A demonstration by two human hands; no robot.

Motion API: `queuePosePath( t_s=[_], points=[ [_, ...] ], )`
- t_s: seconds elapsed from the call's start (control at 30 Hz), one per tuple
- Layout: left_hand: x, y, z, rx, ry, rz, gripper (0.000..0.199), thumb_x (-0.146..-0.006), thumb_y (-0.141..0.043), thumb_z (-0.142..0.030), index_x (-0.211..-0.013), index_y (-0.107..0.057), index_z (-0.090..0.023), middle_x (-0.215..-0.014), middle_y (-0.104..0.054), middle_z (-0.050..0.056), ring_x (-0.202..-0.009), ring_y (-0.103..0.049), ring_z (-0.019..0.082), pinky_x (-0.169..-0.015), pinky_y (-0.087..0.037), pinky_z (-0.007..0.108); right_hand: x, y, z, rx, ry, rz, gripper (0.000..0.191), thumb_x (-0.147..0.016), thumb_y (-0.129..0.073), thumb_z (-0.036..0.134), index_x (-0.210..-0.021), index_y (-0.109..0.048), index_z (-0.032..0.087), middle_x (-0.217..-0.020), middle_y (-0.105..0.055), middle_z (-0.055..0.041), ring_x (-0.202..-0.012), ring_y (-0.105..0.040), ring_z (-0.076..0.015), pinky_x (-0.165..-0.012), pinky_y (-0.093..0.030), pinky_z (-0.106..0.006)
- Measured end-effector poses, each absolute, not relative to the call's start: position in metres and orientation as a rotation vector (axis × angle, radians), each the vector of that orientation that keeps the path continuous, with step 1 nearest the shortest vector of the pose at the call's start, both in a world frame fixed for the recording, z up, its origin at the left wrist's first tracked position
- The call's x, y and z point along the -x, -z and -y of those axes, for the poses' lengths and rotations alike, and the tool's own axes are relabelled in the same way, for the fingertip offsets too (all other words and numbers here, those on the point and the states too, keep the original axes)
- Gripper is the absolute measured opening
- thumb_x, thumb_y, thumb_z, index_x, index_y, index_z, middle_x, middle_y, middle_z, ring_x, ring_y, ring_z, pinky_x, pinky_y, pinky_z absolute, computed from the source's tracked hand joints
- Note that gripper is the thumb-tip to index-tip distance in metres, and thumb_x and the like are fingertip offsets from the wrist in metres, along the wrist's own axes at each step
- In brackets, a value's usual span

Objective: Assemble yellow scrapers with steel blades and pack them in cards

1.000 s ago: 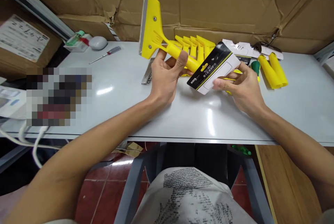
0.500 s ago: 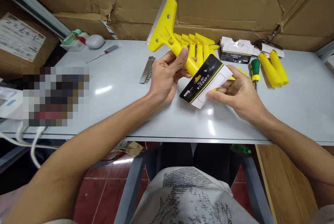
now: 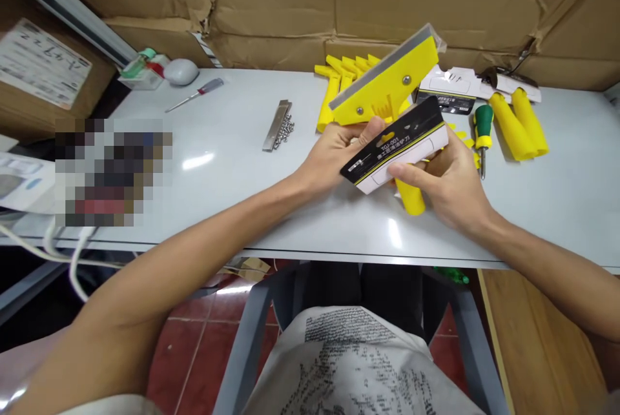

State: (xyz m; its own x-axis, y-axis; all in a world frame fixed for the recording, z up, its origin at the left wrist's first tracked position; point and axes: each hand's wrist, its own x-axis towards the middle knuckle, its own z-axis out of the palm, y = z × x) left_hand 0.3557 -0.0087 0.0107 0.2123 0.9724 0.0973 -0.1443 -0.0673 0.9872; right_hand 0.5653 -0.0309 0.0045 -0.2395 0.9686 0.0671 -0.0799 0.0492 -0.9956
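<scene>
My left hand (image 3: 339,153) is closed around the neck of a yellow scraper (image 3: 387,82), whose wide metal blade edge points up and away. Part of that scraper's handle shows below, under a black and white printed card sleeve (image 3: 397,144). My right hand (image 3: 453,173) pinches the sleeve, thumb in front and fingers behind it. The card lies across the scraper's handle and hides where the left fingers close. Just behind the hands, several yellow scraper parts (image 3: 334,86) stand in a row.
Metal blades (image 3: 277,126) and small screws (image 3: 285,131) lie left of the hands. A green-yellow screwdriver (image 3: 483,124), yellow handle tubes (image 3: 516,128) and more printed cards (image 3: 450,89) are on the right. Farther left are a thin screwdriver (image 3: 198,93) and a computer mouse (image 3: 181,71). Cardboard (image 3: 271,2) walls the back.
The scraper has turned and swung right, its blade now lying more level and its handle pointing down behind the card. The card stays in my right hand.
</scene>
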Motion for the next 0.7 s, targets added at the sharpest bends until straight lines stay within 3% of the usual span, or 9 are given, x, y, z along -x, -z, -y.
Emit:
queuePosePath(
  t_s=[0.17, 0.23, 0.3, 0.43, 0.57, 0.63, 0.7],
  points=[
    [-0.354, -0.013, 0.011, -1.219, -1.161, -0.796, 0.074, -0.088, -0.089, -0.098, -0.109, -0.083, -0.027, -0.121, -0.089, 0.008, -0.129, -0.086, 0.040, -0.095, -0.076, 0.050, -0.569, -0.014, 0.033, 1.038, -1.238, 1.322, 0.086, -0.073, -0.110, 0.070, -0.129, -0.054, 0.036, -0.116, -0.087, -0.0014, -0.080, -0.085, -0.0262, -0.060, -0.070, -0.043],
    [-0.352, -0.015, 0.011, -1.190, -1.156, -0.712, 0.080, -0.081, -0.097, -0.095, -0.123, -0.080, -0.029, -0.139, -0.085, 0.008, -0.145, -0.080, 0.042, -0.107, -0.074, 0.054, -0.571, -0.019, 0.033, 1.044, -1.165, 1.318, 0.086, -0.073, -0.109, 0.071, -0.129, -0.053, 0.038, -0.115, -0.086, -0.0021, -0.078, -0.083, -0.0264, -0.057, -0.067, -0.043],
    [-0.352, -0.016, 0.011, -1.171, -1.164, -0.637, 0.089, -0.069, -0.112, -0.080, -0.130, -0.076, -0.028, -0.146, -0.082, 0.012, -0.151, -0.076, 0.042, -0.112, -0.071, 0.052, -0.572, -0.023, 0.031, 1.060, -1.135, 1.342, 0.086, -0.076, -0.108, 0.071, -0.132, -0.053, 0.038, -0.115, -0.086, -0.0019, -0.073, -0.081, -0.0239, -0.056, -0.065, -0.041],
    [-0.347, -0.013, 0.000, -1.103, -1.273, -0.754, 0.083, -0.063, -0.118, -0.035, -0.130, -0.070, -0.029, -0.127, -0.086, 0.008, -0.137, -0.081, 0.037, -0.111, -0.069, 0.051, -0.576, -0.024, 0.028, 1.092, -1.175, 1.443, 0.106, -0.077, -0.106, 0.075, -0.159, -0.045, 0.044, -0.128, -0.084, -0.0014, -0.069, -0.078, -0.0188, -0.058, -0.066, -0.038],
    [-0.325, -0.007, -0.022, -1.072, -1.334, -0.881, 0.072, -0.070, -0.115, -0.034, -0.128, -0.072, -0.033, -0.120, -0.087, 0.001, -0.135, -0.079, 0.037, -0.104, -0.067, 0.051, -0.580, -0.018, 0.027, 1.095, -1.225, 1.506, 0.135, -0.077, -0.109, 0.062, -0.181, -0.024, 0.050, -0.137, -0.080, -0.0024, -0.074, -0.079, -0.0184, -0.061, -0.070, -0.037],
    [-0.315, -0.006, -0.029, -1.093, -1.356, -0.942, 0.071, -0.068, -0.117, -0.041, -0.123, -0.074, -0.036, -0.122, -0.088, -0.003, -0.141, -0.074, 0.038, -0.101, -0.065, 0.049, -0.583, -0.016, 0.027, 1.067, -1.102, 1.613, 0.125, -0.085, -0.104, 0.049, -0.185, -0.028, 0.048, -0.149, -0.077, -0.0050, -0.088, -0.080, -0.0196, -0.066, -0.072, -0.036],
    [-0.312, -0.009, -0.029, -1.094, -1.370, -0.980, 0.070, -0.062, -0.120, -0.045, -0.116, -0.075, -0.038, -0.117, -0.088, -0.007, -0.138, -0.074, 0.037, -0.096, -0.064, 0.047, -0.587, -0.016, 0.024, 1.029, -0.887, 1.810, 0.099, -0.094, -0.092, 0.038, -0.182, -0.045, 0.043, -0.156, -0.075, -0.0055, -0.103, -0.079, -0.0212, -0.073, -0.073, -0.035]
  ],
)
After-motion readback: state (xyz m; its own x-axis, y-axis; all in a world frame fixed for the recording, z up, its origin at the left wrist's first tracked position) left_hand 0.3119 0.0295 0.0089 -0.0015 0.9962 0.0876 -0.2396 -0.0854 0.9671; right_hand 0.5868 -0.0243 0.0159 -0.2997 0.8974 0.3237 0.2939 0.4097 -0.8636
